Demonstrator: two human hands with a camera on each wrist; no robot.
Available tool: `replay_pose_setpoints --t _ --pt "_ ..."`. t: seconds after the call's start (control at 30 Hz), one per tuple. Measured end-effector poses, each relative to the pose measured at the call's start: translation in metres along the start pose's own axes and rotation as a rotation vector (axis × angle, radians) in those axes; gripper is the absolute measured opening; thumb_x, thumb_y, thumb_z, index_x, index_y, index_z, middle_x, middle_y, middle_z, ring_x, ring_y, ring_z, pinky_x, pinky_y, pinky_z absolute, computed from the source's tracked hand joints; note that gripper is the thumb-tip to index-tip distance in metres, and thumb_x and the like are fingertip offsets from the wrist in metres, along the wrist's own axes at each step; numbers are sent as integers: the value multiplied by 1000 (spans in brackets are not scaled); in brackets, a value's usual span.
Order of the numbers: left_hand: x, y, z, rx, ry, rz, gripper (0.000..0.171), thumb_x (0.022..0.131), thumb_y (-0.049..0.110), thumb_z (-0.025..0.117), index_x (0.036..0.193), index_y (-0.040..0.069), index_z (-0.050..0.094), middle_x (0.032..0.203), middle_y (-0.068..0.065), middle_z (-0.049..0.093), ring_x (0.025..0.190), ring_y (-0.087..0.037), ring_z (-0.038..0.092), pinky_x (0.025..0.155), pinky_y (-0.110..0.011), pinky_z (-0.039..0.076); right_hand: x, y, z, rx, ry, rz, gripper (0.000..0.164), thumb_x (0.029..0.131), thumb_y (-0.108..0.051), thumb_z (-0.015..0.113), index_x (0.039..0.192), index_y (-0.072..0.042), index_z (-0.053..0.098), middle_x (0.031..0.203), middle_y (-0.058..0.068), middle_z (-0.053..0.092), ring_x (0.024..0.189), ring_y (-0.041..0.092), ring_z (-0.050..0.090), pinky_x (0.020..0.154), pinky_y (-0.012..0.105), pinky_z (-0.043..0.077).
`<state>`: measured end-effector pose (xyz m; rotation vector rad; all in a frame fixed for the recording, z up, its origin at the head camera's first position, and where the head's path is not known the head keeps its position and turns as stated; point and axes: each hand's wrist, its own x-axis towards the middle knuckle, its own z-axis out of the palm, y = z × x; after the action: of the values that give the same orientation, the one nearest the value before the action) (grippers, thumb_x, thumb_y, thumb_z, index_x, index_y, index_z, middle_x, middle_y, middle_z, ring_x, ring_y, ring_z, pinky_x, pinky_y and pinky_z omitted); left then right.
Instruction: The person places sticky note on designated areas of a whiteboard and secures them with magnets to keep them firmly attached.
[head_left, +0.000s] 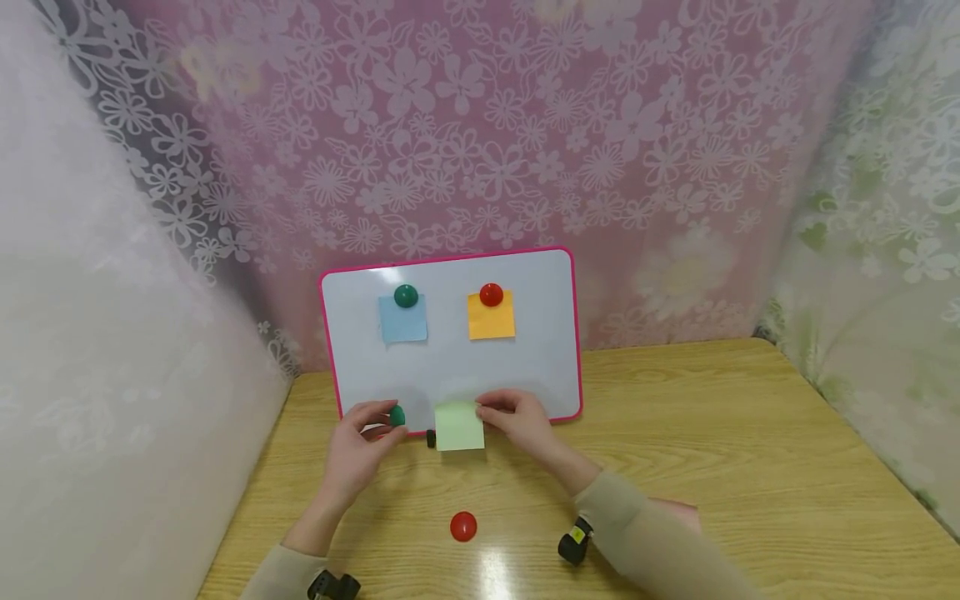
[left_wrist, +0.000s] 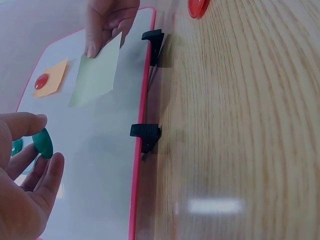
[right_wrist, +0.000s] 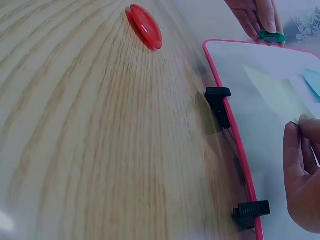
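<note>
Head view: whiteboard (head_left: 525, 358) w/ notes & magnets; 2 hands at lower edge.
L hand (head_left: 356, 450): thumb & fingers pinch 1 green magnet (head_left: 397, 415). R hand (head_left: 523, 423): pinches 1 pale green note (head_left: 459, 428) nr its upper R corner; note overlaps board's bottom edge in view, contact w/ board can't tell. Position: green magnet just L of note, apart, approx. level w/ note's upper part; note approx. square, no clear long axis. R hand nearest note (touching); L hand across a gap. Above, on board: blue note (head_left: 402, 327) under 1 dark green magnet (head_left: 406, 296), L; orange note (head_left: 491, 323) under 1 red magnet (head_left: 491, 294), R. Table (head_left: 675, 417): 1 loose red magnet (head_left: 463, 527).
</note>
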<state>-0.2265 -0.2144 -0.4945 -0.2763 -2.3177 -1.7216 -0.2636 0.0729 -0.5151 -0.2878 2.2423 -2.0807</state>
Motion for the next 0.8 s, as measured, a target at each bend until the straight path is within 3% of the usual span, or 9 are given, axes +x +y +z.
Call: replay_pose_setpoints --t 0.3,0.8 --pt "0 2 -1 -30 0 -8 40 88 -4 85 127 -4 74 118 -16 68 105 -32 69 90 -23 59 5 -3 11 35 2 -1 21 101 -3 73 120 6 75 111 14 75 97 20 73 94 53 60" --pt "0 1 0 -27 -2 5 40 92 0 83 131 -4 72 124 -18 66 109 -33 66 90 -26 60 12 -8 28 71 23 -14 22 101 -4 74 121 5 75 113 15 75 101 22 72 95 48 61"
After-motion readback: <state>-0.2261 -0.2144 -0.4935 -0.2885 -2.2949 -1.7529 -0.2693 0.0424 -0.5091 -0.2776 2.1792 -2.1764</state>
